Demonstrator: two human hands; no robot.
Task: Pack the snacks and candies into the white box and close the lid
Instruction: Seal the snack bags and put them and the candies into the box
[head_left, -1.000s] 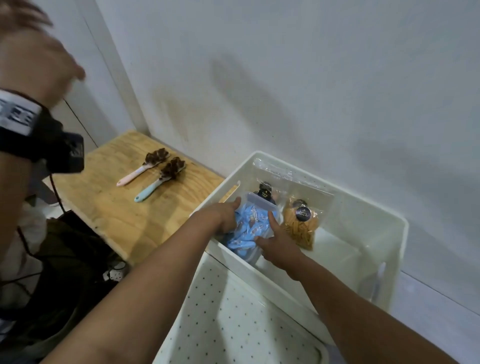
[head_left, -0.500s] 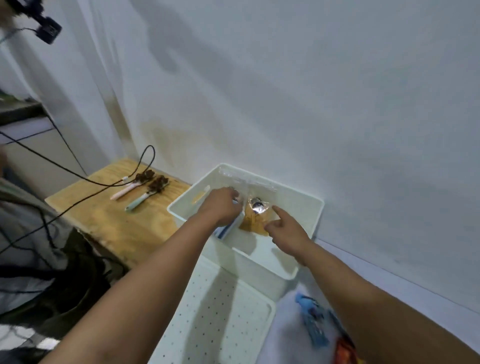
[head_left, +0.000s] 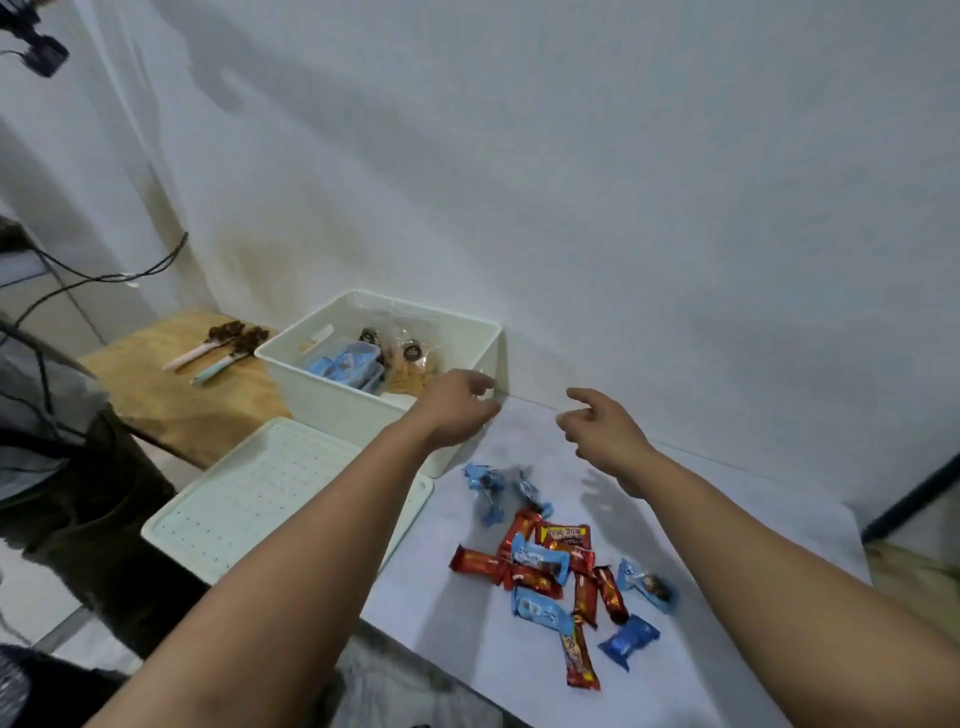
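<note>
The white box (head_left: 332, 397) stands open against the wall, holding a blue candy bag (head_left: 345, 362) and clear bags of snacks (head_left: 410, 364). Its dotted white lid (head_left: 260, 493) lies flat in front of it. My left hand (head_left: 457, 408) hovers at the box's right front corner, fingers loosely curled and holding nothing. My right hand (head_left: 602, 431) hangs in the air to the right of the box, fingers relaxed, also empty. Several red and blue wrapped candies (head_left: 550, 566) lie scattered on the white table (head_left: 727, 519) below my hands.
A wooden board (head_left: 171, 384) left of the box carries two spoon-like sticks with brown tops (head_left: 218, 348). Black cables (head_left: 78, 283) run at the far left, where part of another person (head_left: 31, 405) shows. The white wall is right behind the box.
Both hands have come out of the box and moved right, empty. My view pulled back and swung right, so the scattered candies now show.
</note>
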